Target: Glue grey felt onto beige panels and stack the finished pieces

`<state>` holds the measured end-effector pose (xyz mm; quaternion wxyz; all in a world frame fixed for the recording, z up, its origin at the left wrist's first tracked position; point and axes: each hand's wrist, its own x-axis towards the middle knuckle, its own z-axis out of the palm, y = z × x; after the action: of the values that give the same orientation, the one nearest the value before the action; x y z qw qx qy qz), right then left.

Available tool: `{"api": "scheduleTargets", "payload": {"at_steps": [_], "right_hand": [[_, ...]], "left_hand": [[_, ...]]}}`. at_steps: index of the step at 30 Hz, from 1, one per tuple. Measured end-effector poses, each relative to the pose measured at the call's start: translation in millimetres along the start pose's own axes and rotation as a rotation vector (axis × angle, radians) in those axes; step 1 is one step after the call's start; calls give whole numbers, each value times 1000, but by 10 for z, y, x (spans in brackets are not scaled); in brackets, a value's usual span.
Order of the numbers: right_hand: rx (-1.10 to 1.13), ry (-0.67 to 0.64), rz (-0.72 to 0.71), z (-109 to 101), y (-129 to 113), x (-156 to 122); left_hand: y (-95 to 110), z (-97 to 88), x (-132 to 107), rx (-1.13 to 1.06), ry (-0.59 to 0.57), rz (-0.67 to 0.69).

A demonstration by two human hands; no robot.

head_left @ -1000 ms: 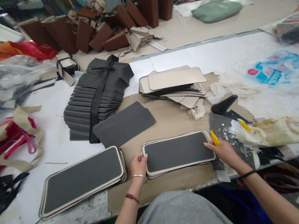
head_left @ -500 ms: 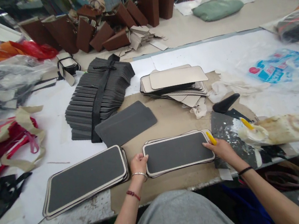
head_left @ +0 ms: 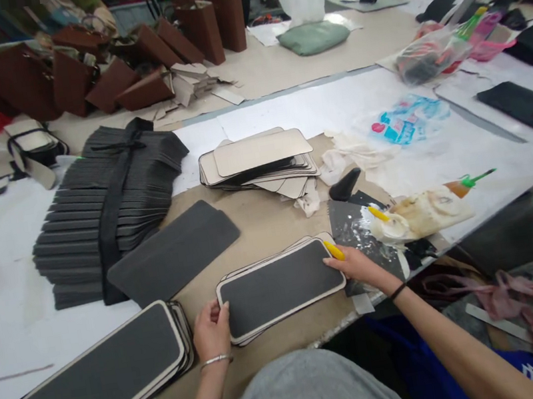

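A dark grey rounded panel (head_left: 283, 288) with a pale border lies on a small stack in front of me. My left hand (head_left: 213, 333) is closed at its left end, thumb on the top edge and fingers curled beside it. My right hand (head_left: 355, 264) holds a slim yellow tool (head_left: 334, 250), its working end hidden, while the thumb presses the panel's right end. To the left is a stack of similar bordered panels (head_left: 88, 386). Loose dark grey pieces (head_left: 176, 251) lie behind, beside a strap-tied bundle of dark strips (head_left: 82, 222).
Pale rounded panels (head_left: 261, 151) are piled behind the work. On the right, a glue-smeared dark board (head_left: 352, 226) lies by a stained bottle (head_left: 433, 210) with a green tip. Brown bags (head_left: 114, 82) stand across the back. Clear plastic packaging (head_left: 408, 119) lies at right.
My view has swung to the right, so things on the table sit further left in the picture. Both hands stay at the ends of the same panel.
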<state>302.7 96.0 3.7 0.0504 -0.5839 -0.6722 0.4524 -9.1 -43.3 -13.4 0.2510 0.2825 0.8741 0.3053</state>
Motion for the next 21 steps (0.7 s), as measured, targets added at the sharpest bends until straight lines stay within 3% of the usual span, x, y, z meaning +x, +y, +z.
{"api": "scheduleTargets", "payload": {"at_steps": [6,11,14,16,17,18,20,21], "right_hand": [[272,-28,82,-77,72,35],[266,-69,96,-160,64,58],[284,-69,104,-173,10,53],[317,-63,124,-179,-63,43],[329,-70,130,-185,-107,40],[335,-80,136,-193,-153,40],[326,-104,150,-213,-243,50],[312,-110,159,-224,-282,59]], "left_hand": [[130,-11,-33,-464,-206,-158],[130,-10,-5,-506,-286,-174],[179,-46,-85,-420,-116,-79],[280,-62,-242,-262,-36,165],[352,-56,-349,-181,-90,326],[437,-34,-469,-126,-238,484],[623,70,-717,-79,-658,728],[713,153,-831,-59,-809,830]]}}
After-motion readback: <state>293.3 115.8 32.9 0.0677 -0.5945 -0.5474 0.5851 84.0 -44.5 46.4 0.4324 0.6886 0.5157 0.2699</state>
